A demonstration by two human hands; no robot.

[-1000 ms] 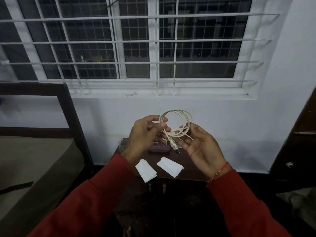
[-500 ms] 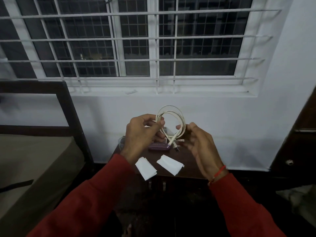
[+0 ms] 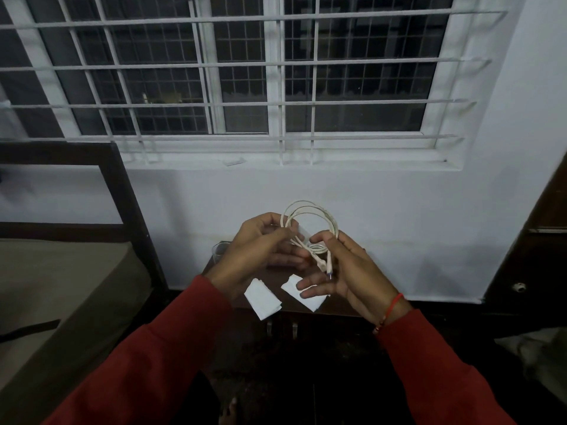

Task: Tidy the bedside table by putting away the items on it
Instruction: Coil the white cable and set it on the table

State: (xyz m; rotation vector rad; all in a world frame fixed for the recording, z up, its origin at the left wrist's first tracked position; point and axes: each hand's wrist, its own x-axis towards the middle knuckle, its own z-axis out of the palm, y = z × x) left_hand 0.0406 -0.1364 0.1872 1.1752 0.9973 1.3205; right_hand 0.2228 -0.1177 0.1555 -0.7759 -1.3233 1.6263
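A coiled white cable (image 3: 310,219) is held up in front of me, above the dark wooden bedside table (image 3: 343,305). My left hand (image 3: 257,250) pinches the coil at its left side. My right hand (image 3: 346,271) grips the lower right of the coil with thumb and forefinger, and the plug ends hang beside its palm. Two folded white papers lie on the table below: the left paper (image 3: 262,299) and the right paper (image 3: 303,297), the latter partly behind my right fingers. A clear glass (image 3: 218,250) stands at the table's back left corner, mostly hidden by my left hand.
A bed with a dark frame (image 3: 132,216) and a brownish mattress (image 3: 61,286) fills the left. A white wall and barred window (image 3: 245,87) are straight ahead. A dark wooden cabinet or door (image 3: 540,256) stands at the right. The floor below is dark.
My right hand turned from an open palm beside the coil to gripping its lower right. Both hands shifted slightly as the loops drew tighter. The purple object on the table is now hidden.
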